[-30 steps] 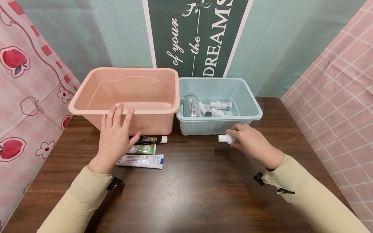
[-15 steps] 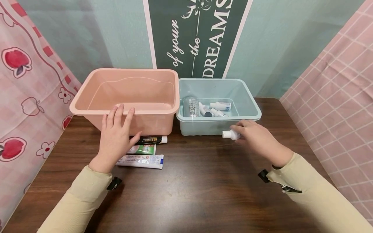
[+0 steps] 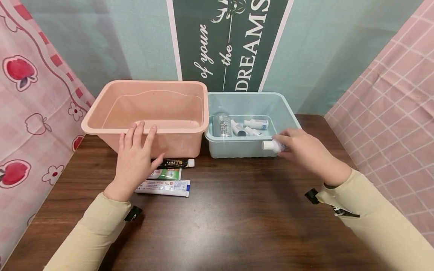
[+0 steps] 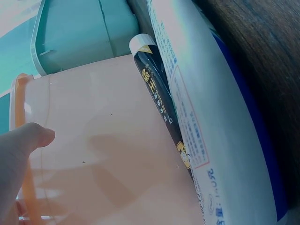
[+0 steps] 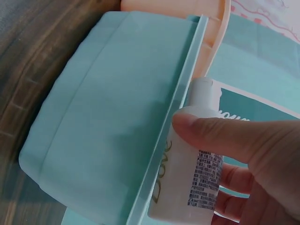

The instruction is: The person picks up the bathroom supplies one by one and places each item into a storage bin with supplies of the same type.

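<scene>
Dark wooden table (image 3: 230, 222) below everything. On it, at left, an empty pink bin (image 3: 152, 109). Just before the bin, three toothpaste tubes: black tube (image 3: 176, 162) nearest the bin wall, green tube (image 3: 167, 173) in the middle, white tube (image 3: 166, 186) in front. Behind, a green poster (image 3: 234, 37) with white letters. Pink apple-print cloth (image 3: 30, 101) at left, pink checked cloth (image 3: 390, 105) at right.

right hand (image 5: 243, 154) grip on white bottle (image 5: 187, 164), blue bin rim (image 5: 173, 112)
</scene>
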`<state>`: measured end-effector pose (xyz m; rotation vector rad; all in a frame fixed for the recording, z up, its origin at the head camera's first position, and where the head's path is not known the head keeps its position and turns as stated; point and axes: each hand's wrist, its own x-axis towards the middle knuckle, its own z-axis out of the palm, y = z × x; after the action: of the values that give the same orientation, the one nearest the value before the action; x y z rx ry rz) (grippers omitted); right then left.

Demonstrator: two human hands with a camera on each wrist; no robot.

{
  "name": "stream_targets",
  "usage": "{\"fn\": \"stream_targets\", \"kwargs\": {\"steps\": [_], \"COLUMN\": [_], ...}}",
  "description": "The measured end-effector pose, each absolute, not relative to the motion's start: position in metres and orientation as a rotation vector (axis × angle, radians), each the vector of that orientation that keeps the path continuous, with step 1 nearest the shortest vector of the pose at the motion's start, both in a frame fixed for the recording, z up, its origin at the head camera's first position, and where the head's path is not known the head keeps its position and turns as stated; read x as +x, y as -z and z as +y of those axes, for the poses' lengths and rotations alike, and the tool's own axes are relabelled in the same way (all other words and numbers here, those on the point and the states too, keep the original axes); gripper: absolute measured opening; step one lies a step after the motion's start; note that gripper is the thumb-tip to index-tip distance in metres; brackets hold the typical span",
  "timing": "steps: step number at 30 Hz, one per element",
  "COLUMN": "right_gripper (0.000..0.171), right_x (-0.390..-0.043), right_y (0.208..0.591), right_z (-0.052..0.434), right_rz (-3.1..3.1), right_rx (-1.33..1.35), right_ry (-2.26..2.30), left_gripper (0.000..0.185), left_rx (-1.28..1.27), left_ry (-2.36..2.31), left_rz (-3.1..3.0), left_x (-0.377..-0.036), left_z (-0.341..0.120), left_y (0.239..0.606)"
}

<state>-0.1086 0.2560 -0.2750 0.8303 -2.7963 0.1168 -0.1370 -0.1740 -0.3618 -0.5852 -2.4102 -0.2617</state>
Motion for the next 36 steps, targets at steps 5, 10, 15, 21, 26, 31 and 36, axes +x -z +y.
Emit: {"fn": "stream_targets", "kwargs": {"steps": [5,10,15,21,26,31,36], "right_gripper": [0.041,0.038,0.035,0.036,0.040,0.040,0.042], "right_x": [-0.112,-0.120,-0.130,-0.139,-0.145,-0.155,-0.167], "right_y": [0.270,0.266,0.264,0.260,0.256,0.253,0.250], "right_z": [0.256,0.257,0.260,0.259,0.259,0.257,0.253], "right_rz": [-2.803,-2.815,-2.830,-2.881,-2.937,-2.976,-3.019], "right_rx": [0.827,0.814,0.828,0.852,0.862,0.875,0.842], "right_ry": [-0.121,-0.128,-0.126,-0.130,-0.151,-0.183,-0.191], "left_gripper": [0.082,0.083,0.082,0.085,0.085,0.084,0.084], "left_rx": [-0.585,-0.584,-0.589,-0.586,-0.583,-0.585,-0.586], "left_ry": [0.256,0.253,0.258,0.246,0.240,0.243,0.249], "left_rz": [-2.424,-2.428,-2.425,-2.422,-2.431,-2.432,-2.423], "left_x": [-0.137,-0.138,-0.138,-0.138,-0.137,-0.137,-0.137], "left_z": [-0.174,-0.174,-0.175,-0.176,-0.175,-0.174,-0.174], "left_y": [0.362,0.362,0.363,0.362,0.361,0.362,0.362]}}
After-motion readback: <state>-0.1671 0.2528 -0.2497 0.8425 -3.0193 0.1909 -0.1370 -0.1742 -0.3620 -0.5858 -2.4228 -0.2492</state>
